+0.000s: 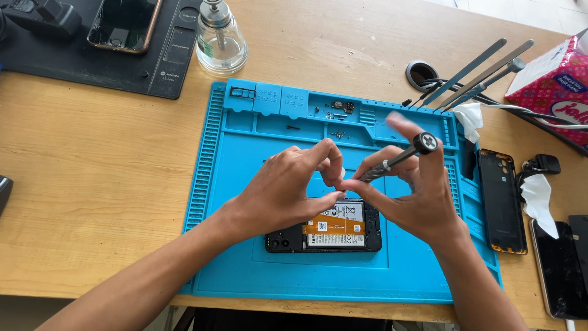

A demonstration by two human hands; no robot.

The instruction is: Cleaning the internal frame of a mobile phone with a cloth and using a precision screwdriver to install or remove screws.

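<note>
- Nearest, just below the fingers of both hands, one opened phone [324, 228] is seen lying face down on the blue work mat [245, 270]; a white label and an orange flat cable are shown across its inside.
- The left hand [278, 193] is held over the phone's left half, its fingers [327, 160] curled and pinched together at the tips; whether anything small is pinched between them cannot be told.
- The right hand [416, 196] is closed around one slim screwdriver [398, 158], whose shaft slants down toward the pinched left fingertips; the round cap is raised beside the blurred index finger.
- To the right of the right-hand fingers, one dark back cover [502, 199] is laid on the surface [92, 184], with two crumpled white tissues [539, 202] and one more dark phone [560, 270] near it.
- Beyond the fingers, small screws and parts [335, 113] are scattered in the mat's upper trays.
- Further right, three long metal tools [484, 70] are propped together, and one pink patterned tissue box [554, 83] is set at the surface's edge.
- Farthest, beyond the left fingers, one clear glass pump bottle [220, 40] with a small green label is stood beside a black mat [92, 67], on which one phone with a cracked screen [124, 24] is laid.
</note>
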